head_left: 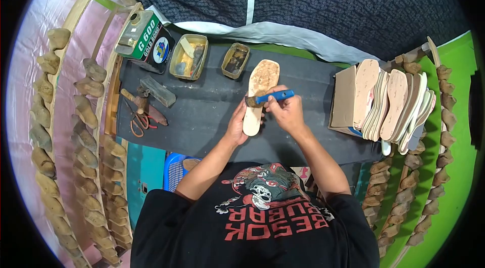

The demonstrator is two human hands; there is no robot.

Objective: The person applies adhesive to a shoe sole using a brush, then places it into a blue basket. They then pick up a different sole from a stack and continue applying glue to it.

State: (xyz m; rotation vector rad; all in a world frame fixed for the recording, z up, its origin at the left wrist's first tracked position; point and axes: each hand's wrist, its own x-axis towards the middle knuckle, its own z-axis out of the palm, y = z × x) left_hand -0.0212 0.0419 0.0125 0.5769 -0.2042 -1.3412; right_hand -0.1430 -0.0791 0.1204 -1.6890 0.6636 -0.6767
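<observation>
A pale shoe sole (pixel 264 76) lies in my left hand (pixel 236 125), whose fingers are wrapped round its left edge and underside. The forefoot end points away from me and looks browner and wet or stained; the near end is paler. My right hand (pixel 287 111) is closed on a brush with a blue handle (pixel 275 96). The brush's dark head touches the sole around its middle. Beyond the sole stands a small open tub (pixel 236 61) with dark residue inside.
A larger tub (pixel 189 57) and a glue can (pixel 145 41) stand at the back left of the dark table (pixel 202 111). Scissors (pixel 140 120), a hammer (pixel 136 100) and a grey block (pixel 157 91) lie left. A box (pixel 345 97) of soles stands right. Racks of shoe lasts flank both sides.
</observation>
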